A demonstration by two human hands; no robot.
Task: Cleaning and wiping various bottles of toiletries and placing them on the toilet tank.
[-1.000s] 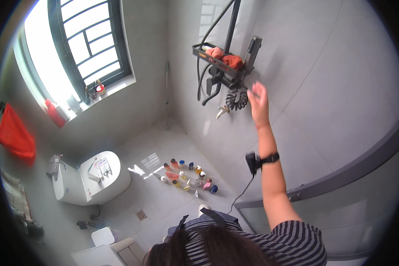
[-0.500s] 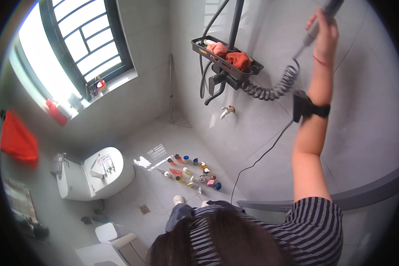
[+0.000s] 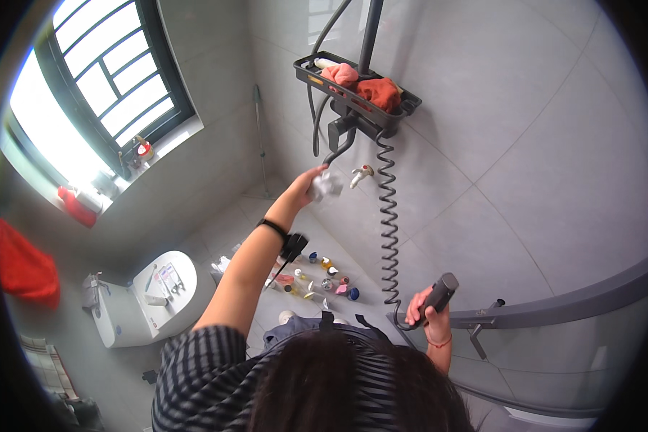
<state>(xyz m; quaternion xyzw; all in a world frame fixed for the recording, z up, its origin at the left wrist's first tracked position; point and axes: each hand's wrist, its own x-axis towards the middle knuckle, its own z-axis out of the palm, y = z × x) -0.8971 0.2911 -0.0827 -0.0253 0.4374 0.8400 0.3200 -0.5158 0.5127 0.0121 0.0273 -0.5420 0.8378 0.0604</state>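
Hand sprayer (image 3: 441, 289) now low at right, right hand's (image 3: 435, 324) fingers wrapped around it; half a second ago it was up high. Coiled hose (image 3: 389, 230) now hangs stretched downward. Left hand (image 3: 307, 187), newly in view near mixer spout (image 3: 344, 146), fingers closed on pale blurred object (image 3: 329, 187), kind unclear. Wall tap (image 3: 361, 175) just beside. Left forearm (image 3: 246, 281) blocks some floor bottles (image 3: 353, 294). Shelf (image 3: 373, 114) above holds red cloths (image 3: 379, 93).

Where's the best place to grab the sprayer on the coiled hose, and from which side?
Probably around the straight, dark body of the sprayer, coming from the person's own side, where the right hand holds it. The body looks slim enough for fingers to wrap, and the coiled hose meets its lower end and rises on the left, away from that approach.
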